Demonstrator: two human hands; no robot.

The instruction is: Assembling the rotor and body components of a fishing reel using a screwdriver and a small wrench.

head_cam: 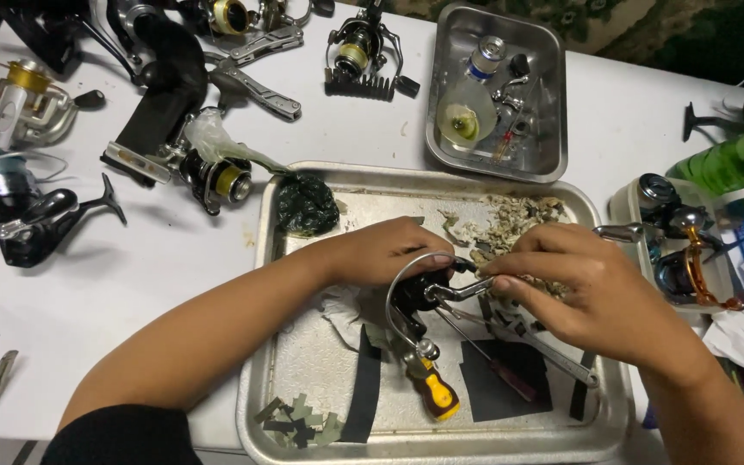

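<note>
My left hand (pixel 387 250) grips a black spinning reel (pixel 418 297) with a silver wire bail over the large steel tray (pixel 256 379). My right hand (pixel 580 288) pinches a small metal part at the reel's right side, fingertips touching the reel. Under the hands lie a yellow-handled screwdriver (pixel 437 392), a thin red-handled screwdriver (pixel 510 379) and a silver wrench (pixel 553 353). Dirty paper scraps (pixel 510 220) are piled at the tray's far end. What sits between my right fingers is mostly hidden.
A smaller steel tray (pixel 544 52) at the back holds a small bottle and parts. Several fishing reels (pixel 27 215) and a multi-tool lie on the white table to the left. More reels (pixel 678 237) and a green bottle (pixel 729 159) stand at the right.
</note>
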